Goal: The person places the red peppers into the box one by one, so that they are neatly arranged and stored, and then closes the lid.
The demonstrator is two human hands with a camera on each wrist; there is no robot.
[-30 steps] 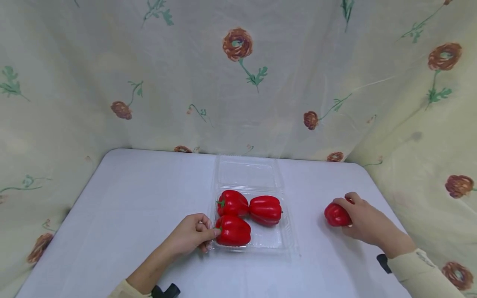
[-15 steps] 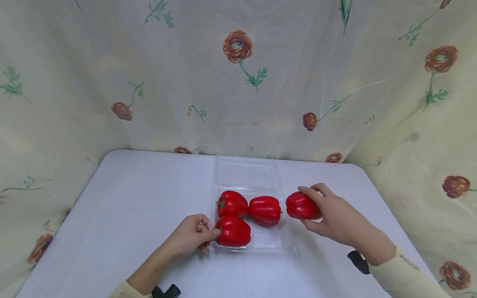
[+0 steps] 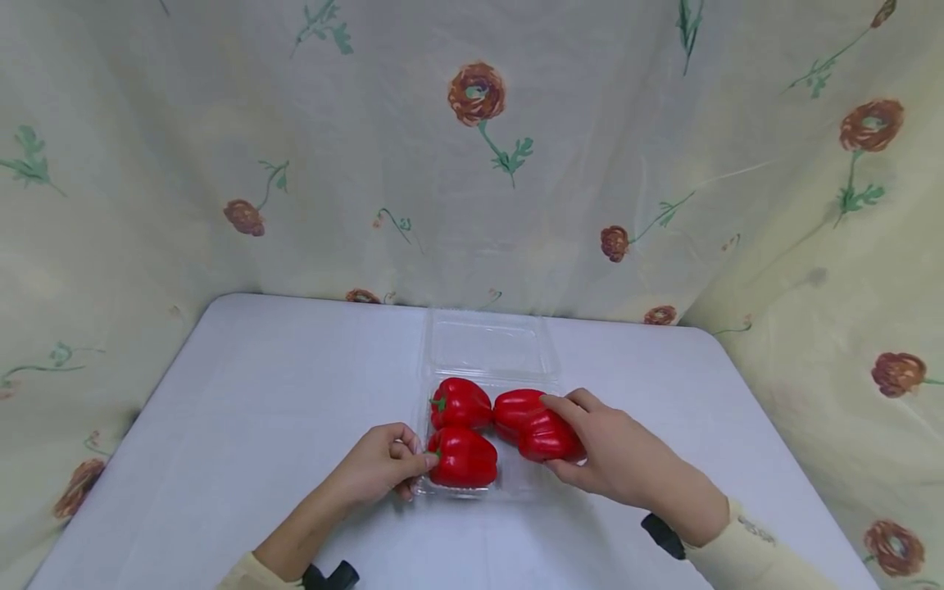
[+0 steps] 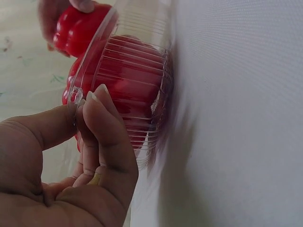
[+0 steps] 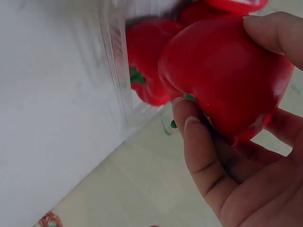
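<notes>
A clear plastic clamshell box [image 3: 516,485] lies with its lid [image 3: 487,344] folded back on the table. Two red bell peppers fill its left side, a rear one [image 3: 459,401] and a front one [image 3: 463,459]; a third pepper [image 3: 516,406] sits at the back right, partly covered. My right hand [image 3: 627,459] grips a fourth red bell pepper [image 5: 227,71] above the front right of the box, fingers and thumb around it. At the box's left edge my left hand [image 3: 383,463] pinches the plastic rim [image 4: 75,94] between thumb and fingers.
The box stands on a white-covered table [image 3: 295,369] with rounded far corners. Flower-printed curtains [image 3: 332,123] hang behind it and along both sides. Dark wrist straps [image 3: 664,537] show on both arms.
My right hand has lifted the bell pepper from the table's right side and carried it left over the box. The left hand keeps its place at the rim.
</notes>
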